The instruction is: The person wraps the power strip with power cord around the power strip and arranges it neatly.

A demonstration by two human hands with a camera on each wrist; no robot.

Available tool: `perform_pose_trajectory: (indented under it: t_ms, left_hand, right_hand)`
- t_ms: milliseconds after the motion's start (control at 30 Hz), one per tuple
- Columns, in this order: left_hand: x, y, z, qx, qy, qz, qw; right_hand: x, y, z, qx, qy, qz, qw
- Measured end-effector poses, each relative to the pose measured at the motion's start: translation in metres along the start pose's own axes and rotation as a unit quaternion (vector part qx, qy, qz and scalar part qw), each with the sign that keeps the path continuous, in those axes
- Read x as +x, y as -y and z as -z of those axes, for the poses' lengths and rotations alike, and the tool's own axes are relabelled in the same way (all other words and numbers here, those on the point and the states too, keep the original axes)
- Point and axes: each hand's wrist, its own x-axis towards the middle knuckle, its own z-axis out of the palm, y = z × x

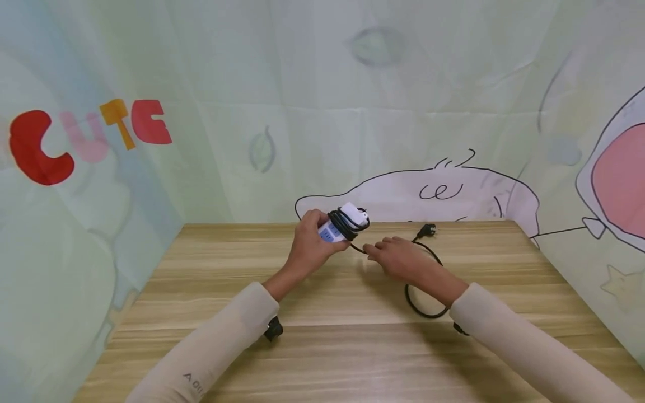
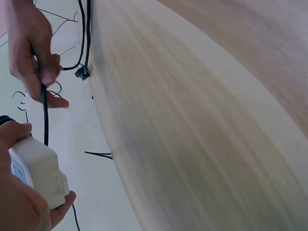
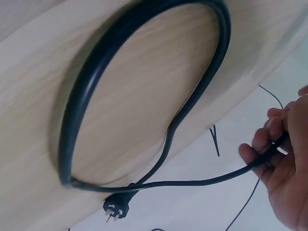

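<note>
In the head view my left hand (image 1: 312, 243) grips a white power strip (image 1: 330, 232) with blue socket faces, raised over the far part of the table. Several turns of black cord (image 1: 345, 224) wrap around the strip's upper part. Just to the right, my right hand (image 1: 398, 258) pinches the cord's free length, seen as a black cable (image 3: 207, 182) between thumb and fingers in the right wrist view. From there the cord loops across the table to a black plug (image 1: 427, 230) near the back edge. The left wrist view shows the white end of the strip (image 2: 41, 168) in my left hand.
The wooden table (image 1: 332, 358) ends at a printed fabric backdrop (image 1: 312, 140) behind and at both sides. Small black wrist devices (image 1: 274, 329) show beside the sleeves. A loop of cord (image 1: 425, 314) lies under my right forearm.
</note>
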Motion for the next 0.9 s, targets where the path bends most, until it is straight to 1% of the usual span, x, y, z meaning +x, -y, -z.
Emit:
perform_pose_trajectory:
  t_ms: [167,300,433,500,600,767,900]
  left_hand:
    - [-0.001,0.007,-0.001,0.018,0.01,0.009,0.9997]
    - [-0.004,0.009,-0.006,0.032,0.014,0.021,0.9992]
    - [-0.006,0.007,-0.011,0.055,0.035,0.03,0.9974]
    - [-0.008,0.006,-0.012,0.072,0.05,0.027,0.9958]
    - [-0.01,0.004,-0.012,0.092,0.072,0.022,0.9929]
    - [-0.011,0.002,-0.011,0.126,0.096,0.012,0.9872]
    - [-0.012,0.002,-0.012,0.155,0.11,0.001,0.9816]
  right_hand:
    - [-0.005,-0.002,0.003,-0.016,-0.049,0.024,0.9984]
    - [-0.004,0.003,0.005,-0.031,-0.072,0.047,0.9958]
    - [-0.002,0.007,0.011,-0.068,-0.096,0.068,0.9907]
    - [-0.001,0.007,0.014,-0.093,-0.109,0.081,0.9864]
    - [0.001,0.006,0.018,-0.114,-0.13,0.095,0.9802]
    - [0.005,0.002,0.021,-0.112,-0.162,0.106,0.9746]
    - [0.006,0.0,0.022,-0.111,-0.172,0.111,0.9725]
